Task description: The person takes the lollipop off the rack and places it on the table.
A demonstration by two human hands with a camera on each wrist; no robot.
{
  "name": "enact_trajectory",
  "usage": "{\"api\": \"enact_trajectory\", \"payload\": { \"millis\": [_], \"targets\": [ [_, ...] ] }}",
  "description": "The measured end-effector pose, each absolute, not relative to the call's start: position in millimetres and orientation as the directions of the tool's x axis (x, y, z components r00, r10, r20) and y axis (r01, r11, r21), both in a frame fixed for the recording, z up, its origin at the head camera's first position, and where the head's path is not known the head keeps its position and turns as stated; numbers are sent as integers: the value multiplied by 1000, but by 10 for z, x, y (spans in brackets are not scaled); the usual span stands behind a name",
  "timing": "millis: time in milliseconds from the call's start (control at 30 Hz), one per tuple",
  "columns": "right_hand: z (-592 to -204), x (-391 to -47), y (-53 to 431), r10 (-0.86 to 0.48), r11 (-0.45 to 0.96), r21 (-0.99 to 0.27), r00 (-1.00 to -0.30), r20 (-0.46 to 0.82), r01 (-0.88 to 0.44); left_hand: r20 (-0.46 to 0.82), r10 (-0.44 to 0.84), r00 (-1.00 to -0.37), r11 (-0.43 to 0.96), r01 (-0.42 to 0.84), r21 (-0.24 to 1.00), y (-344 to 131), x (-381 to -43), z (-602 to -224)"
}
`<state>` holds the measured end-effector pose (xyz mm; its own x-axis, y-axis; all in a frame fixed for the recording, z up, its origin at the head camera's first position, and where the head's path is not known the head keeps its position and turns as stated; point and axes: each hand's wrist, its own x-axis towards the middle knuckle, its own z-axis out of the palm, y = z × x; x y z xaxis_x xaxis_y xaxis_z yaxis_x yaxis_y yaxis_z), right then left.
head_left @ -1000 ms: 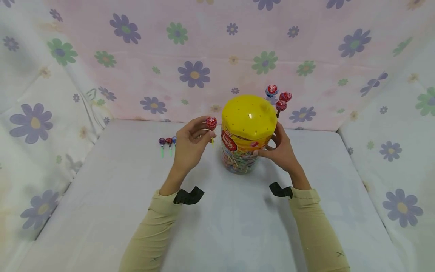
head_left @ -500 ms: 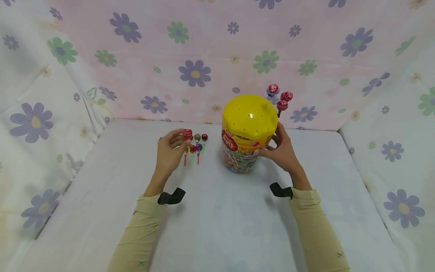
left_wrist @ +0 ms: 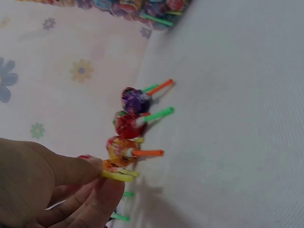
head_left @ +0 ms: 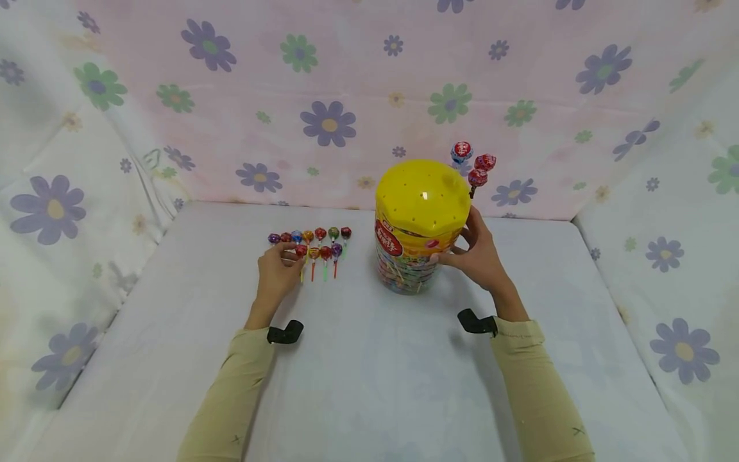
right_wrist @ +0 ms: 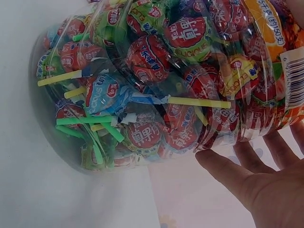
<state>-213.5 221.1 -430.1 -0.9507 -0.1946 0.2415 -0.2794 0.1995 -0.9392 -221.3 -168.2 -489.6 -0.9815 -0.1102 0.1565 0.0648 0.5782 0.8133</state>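
My left hand pinches a red-wrapped lollipop by its yellow stick, between thumb and forefinger. It is at the left end of a front row of lollipops with orange and green sticks, such as a purple one. My right hand holds the right side of a clear plastic jar, thumb in front and fingers reaching behind. Wrapped lollipops fill the jar, which has a yellow lid. In the right wrist view the thumb touches the jar wall.
A back row of lollipops lies behind the front row on the white table. Past the jar's right rear, several more lollipops stick up. A flowered cloth rises behind the table and at both sides.
My left hand has moved left and down from beside the jar to the lollipop rows, carrying the red lollipop to the front row's left end. The right hand and jar stay put.
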Motion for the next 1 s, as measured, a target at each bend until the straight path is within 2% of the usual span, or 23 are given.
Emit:
{"api": "enact_trajectory", "payload": {
  "millis": [400,767,900,1000],
  "targets": [
    [-4312,-2138,2208,-193,199,-940,-952,239,-276,115,-102,-988,622,27,783,-1701,-2275,-5011],
    [-4303,-2145,2213,-191,209,-937,-952,240,-278,80,-94,-992,628,3,778,-1771,-2249,-4916],
    [-4308,-2143,2217,-187,211,-938,-954,236,-273,80,-72,-994,597,21,802,-1767,-2213,-4821],
    [-4308,-2141,2221,-186,211,-940,-955,231,-268,120,-29,-992,567,83,820,-1724,-2183,-4703]
  ]
}}
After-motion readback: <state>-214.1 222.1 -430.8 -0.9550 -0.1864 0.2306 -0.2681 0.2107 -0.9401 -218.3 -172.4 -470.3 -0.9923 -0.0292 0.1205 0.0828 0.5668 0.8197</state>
